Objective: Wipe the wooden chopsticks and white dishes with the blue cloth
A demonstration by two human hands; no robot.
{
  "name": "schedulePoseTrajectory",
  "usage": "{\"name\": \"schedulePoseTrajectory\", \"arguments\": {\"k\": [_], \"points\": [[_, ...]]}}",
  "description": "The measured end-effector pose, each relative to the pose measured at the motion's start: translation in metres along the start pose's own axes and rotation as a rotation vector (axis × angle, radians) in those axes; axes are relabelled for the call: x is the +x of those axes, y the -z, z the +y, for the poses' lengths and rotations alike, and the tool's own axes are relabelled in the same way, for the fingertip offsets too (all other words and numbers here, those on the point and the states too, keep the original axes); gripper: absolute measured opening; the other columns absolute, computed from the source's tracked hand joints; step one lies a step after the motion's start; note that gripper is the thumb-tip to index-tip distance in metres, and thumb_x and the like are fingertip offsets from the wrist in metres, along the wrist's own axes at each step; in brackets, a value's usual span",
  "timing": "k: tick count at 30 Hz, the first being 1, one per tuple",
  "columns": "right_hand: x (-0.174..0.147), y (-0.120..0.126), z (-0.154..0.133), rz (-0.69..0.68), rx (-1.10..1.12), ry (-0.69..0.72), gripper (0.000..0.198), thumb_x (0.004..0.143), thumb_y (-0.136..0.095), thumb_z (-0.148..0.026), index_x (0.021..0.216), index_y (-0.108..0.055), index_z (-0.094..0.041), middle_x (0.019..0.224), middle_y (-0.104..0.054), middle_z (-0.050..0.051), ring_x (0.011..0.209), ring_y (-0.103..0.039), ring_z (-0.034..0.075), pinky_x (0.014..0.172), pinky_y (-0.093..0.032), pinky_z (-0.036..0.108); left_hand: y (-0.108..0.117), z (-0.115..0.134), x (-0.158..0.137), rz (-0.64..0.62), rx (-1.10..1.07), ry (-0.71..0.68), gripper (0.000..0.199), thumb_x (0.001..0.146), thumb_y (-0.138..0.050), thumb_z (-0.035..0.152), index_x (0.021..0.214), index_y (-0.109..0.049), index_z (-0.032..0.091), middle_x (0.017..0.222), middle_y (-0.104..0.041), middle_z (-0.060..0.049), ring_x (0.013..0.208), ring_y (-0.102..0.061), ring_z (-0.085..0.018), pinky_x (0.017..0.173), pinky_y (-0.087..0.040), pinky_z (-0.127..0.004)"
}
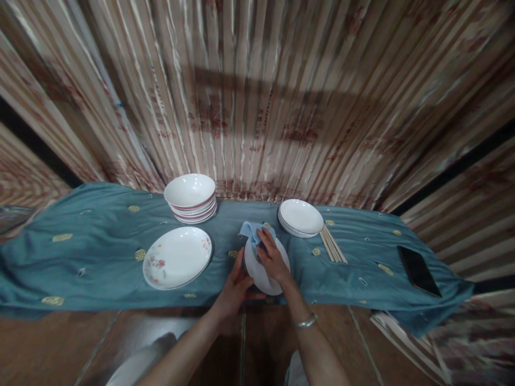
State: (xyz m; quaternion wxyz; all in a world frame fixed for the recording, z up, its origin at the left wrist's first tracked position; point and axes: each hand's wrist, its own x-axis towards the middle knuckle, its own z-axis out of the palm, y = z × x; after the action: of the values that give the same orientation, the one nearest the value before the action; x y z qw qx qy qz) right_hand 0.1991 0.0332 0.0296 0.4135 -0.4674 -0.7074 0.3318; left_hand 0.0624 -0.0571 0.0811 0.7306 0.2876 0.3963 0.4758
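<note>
Near the front edge of the cloth-covered table, a white plate (267, 281) is tilted up between my two hands. My left hand (237, 281) grips its left rim, the thumb over the front and the fingers around the lower edge. A light blue cloth (252, 231) lies against the plate's upper part. Pressing that cloth to the plate's surface is my right hand (272, 257), its fingers partly over the cloth. A silver bracelet sits on the right wrist.
A stack of white bowls (191, 193) stands back left, with an oval flowered plate (181, 260) before it. Back right are stacked plates (301, 217), chopsticks (333, 244) and a black phone (418, 271). A striped curtain (249, 107) hangs behind the teal tablecloth (100, 241).
</note>
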Motion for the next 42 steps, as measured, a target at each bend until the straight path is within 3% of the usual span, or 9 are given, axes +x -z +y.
{"name": "schedulePoseTrajectory", "arguments": {"k": [5,14,19,24,27,32,37,42], "points": [[-0.011,-0.008,-0.02,-0.094,0.198,-0.003,0.048,0.088,-0.048,-0.037,0.135,-0.046,-0.028,0.151,-0.029,0.002,0.14,-0.023,0.018,0.115,-0.018,0.037,0.001,-0.002,0.001,0.07,-0.049,0.025,0.096,0.071,-0.061,0.015,0.149,-0.006,0.029,0.131,-0.05,-0.014,0.096,-0.06,-0.024,0.071,-0.057,-0.041],[-0.025,0.003,-0.033,-0.282,0.385,-0.07,0.031,0.084,-0.053,-0.033,0.111,-0.065,-0.025,0.129,-0.057,0.003,0.125,-0.047,0.019,0.108,-0.03,0.035,0.004,-0.002,0.007,0.092,-0.046,0.0,0.077,0.065,-0.062,0.014,0.138,-0.038,0.024,0.124,-0.053,-0.011,0.091,-0.058,-0.022,0.065,-0.057,-0.034],[-0.031,0.019,-0.031,-0.401,0.412,-0.15,0.023,0.077,-0.054,-0.024,0.091,-0.071,-0.02,0.109,-0.067,0.004,0.108,-0.058,0.021,0.095,-0.041,0.033,0.006,0.002,0.006,0.079,-0.049,0.023,0.094,0.06,-0.06,0.008,0.143,-0.024,0.032,0.127,-0.051,-0.009,0.08,-0.06,-0.017,0.064,-0.057,-0.034],[-0.034,0.035,-0.028,-0.489,0.366,-0.209,0.021,0.07,-0.053,-0.02,0.081,-0.071,-0.018,0.097,-0.069,0.003,0.091,-0.061,0.019,0.084,-0.045,0.03,0.006,0.004,0.006,0.047,-0.014,0.062,0.099,0.061,-0.06,0.01,0.147,-0.014,0.03,0.1,-0.064,-0.006,0.073,-0.063,-0.019,0.062,-0.056,-0.036],[-0.035,0.043,-0.024,-0.529,0.321,-0.262,0.019,0.067,-0.052,-0.019,0.075,-0.069,-0.016,0.09,-0.069,0.002,0.077,-0.059,0.015,0.07,-0.044,0.025,0.006,0.004,0.006,0.026,-0.009,0.046,0.098,0.062,-0.06,0.013,0.147,-0.014,0.029,0.094,-0.065,-0.005,0.074,-0.063,-0.021,0.061,-0.055,-0.035],[-0.037,0.055,-0.02,-0.583,0.112,-0.33,0.02,0.069,-0.049,-0.019,0.072,-0.068,-0.014,0.065,-0.061,-0.002,0.057,-0.049,0.009,0.055,-0.037,0.019,0.009,0.003,0.008,0.0,-0.008,0.013,0.095,0.066,-0.063,0.016,0.147,-0.016,0.031,0.114,-0.061,-0.008,0.079,-0.063,-0.022,0.062,-0.056,-0.037],[-0.036,0.066,-0.023,-0.503,-0.237,-0.358,0.02,0.072,-0.049,-0.016,0.059,-0.065,-0.014,0.053,-0.054,-0.002,0.053,-0.048,0.009,0.052,-0.032,0.019,0.013,0.0,0.009,-0.013,0.012,0.019,0.095,0.069,-0.061,0.014,0.147,-0.011,0.034,0.119,-0.058,-0.01,0.085,-0.063,-0.025,0.065,-0.057,-0.043],[-0.036,0.068,-0.019,-0.371,-0.553,-0.298,0.024,0.077,-0.048,-0.017,0.056,-0.06,-0.016,0.057,-0.059,0.0,0.058,-0.053,0.011,0.056,-0.033,0.022,0.012,0.0,0.01,-0.003,0.01,0.013,0.094,0.07,-0.062,0.014,0.147,-0.013,0.035,0.122,-0.057,-0.009,0.09,-0.062,-0.024,0.069,-0.058,-0.044]]}}
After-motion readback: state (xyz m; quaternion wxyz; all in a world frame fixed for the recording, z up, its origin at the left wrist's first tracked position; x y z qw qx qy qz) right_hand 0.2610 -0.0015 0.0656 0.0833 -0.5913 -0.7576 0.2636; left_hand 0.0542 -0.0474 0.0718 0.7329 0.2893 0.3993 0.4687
